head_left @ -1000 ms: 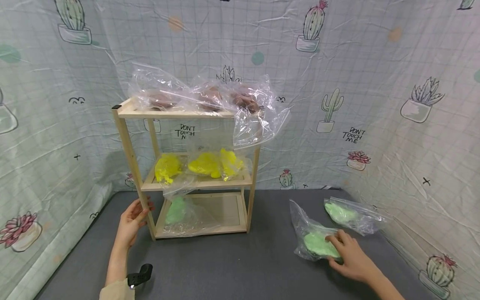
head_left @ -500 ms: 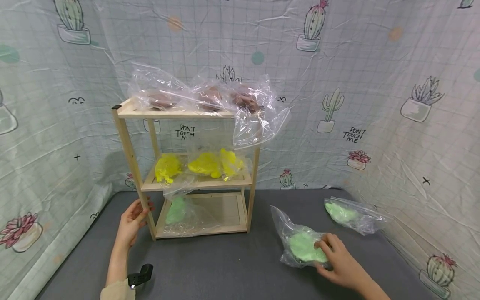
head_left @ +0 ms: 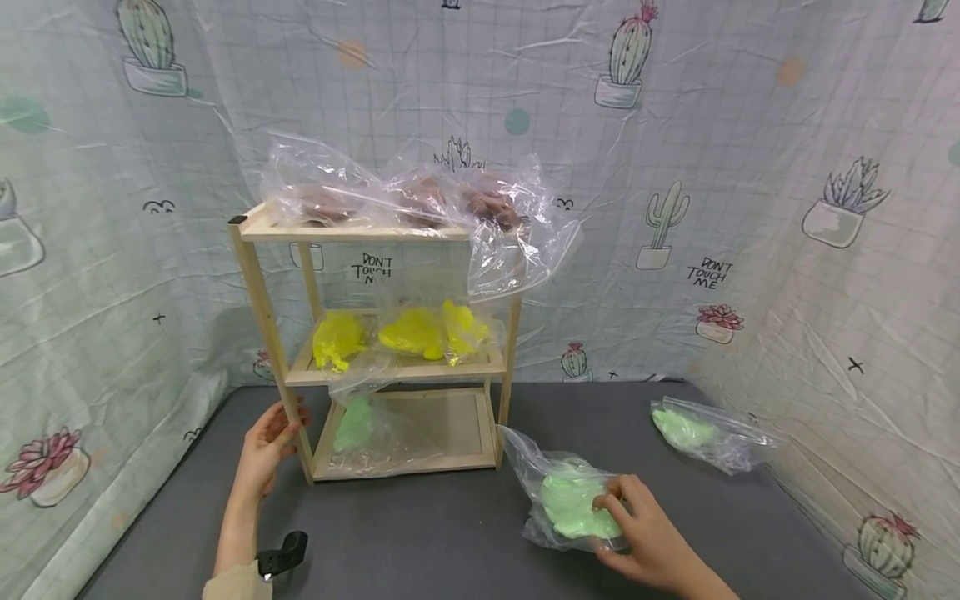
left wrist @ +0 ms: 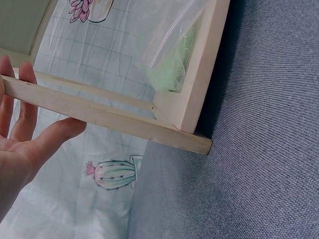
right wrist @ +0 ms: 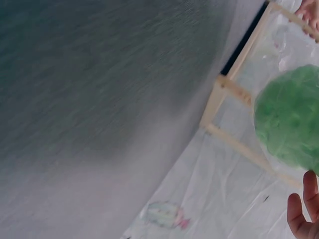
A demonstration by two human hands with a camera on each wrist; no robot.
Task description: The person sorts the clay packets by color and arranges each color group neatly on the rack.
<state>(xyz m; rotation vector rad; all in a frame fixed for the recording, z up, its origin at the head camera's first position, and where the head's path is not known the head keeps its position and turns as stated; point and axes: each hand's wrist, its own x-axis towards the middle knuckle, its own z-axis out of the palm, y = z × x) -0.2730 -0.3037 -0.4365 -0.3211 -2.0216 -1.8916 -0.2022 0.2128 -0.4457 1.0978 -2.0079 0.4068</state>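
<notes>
My left hand (head_left: 264, 446) grips the front left post of a three-tier wooden shelf rack (head_left: 397, 375), low down. In the left wrist view, the fingers (left wrist: 25, 107) pass behind the post while the thumb lies along its near edge. With its thumb and fingers, my right hand (head_left: 648, 533) pinches the right side of a clear plastic bag (head_left: 525, 458) holding a pale green, lumpy mass (head_left: 573, 504). This bag hangs just right of the rack's front right post, over the grey table. A similar green bag (head_left: 356, 425) lies at the left of the bottom shelf.
Three bags with yellow lumps (head_left: 411, 332) lie on the middle shelf. On the top shelf are bags with brown contents (head_left: 423, 200), one drooping over the right end. Another green bag (head_left: 686, 427) rests at the table's back right. Cactus-print sheeting (head_left: 637, 333) encloses the table.
My right hand has carried the green bag leftward across the table toward the rack. The left hand keeps its grip on the post.
</notes>
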